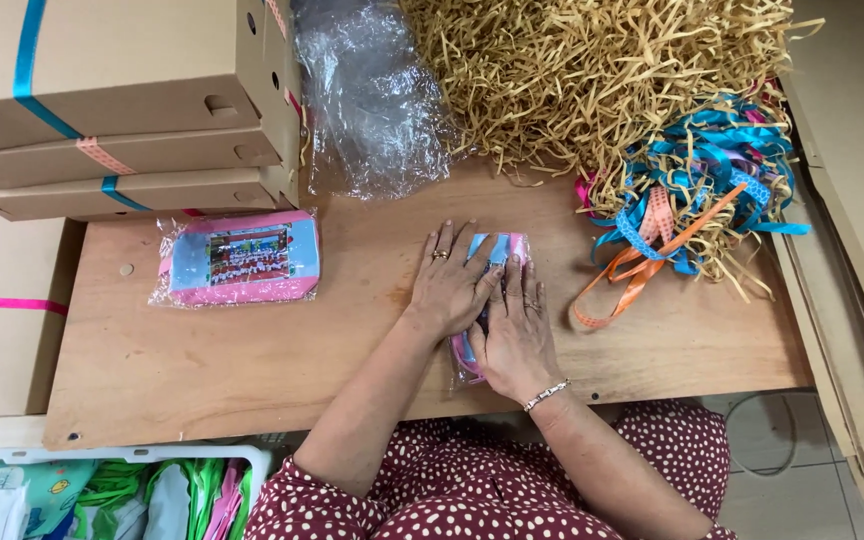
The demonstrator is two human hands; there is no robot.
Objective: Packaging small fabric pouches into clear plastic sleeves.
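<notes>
Nearest, at the near edge of the bench [202, 380]: two hands, flat and side by side. Left hand [449, 285] and right hand [514, 335] both pressing down on one small pink and blue pouch [500, 247] in clear wrap, just right of the middle. Lots of bare wood left of the hands. Further left, one more wrapped pouch [242, 258], well apart. To the right, one heap of ribbons [697, 195], blue and orange. At the far left, three stacked flat boxes [122, 110]. Far back, one clear plastic bag [372, 95] and one big pile of paper straw [582, 75].
</notes>
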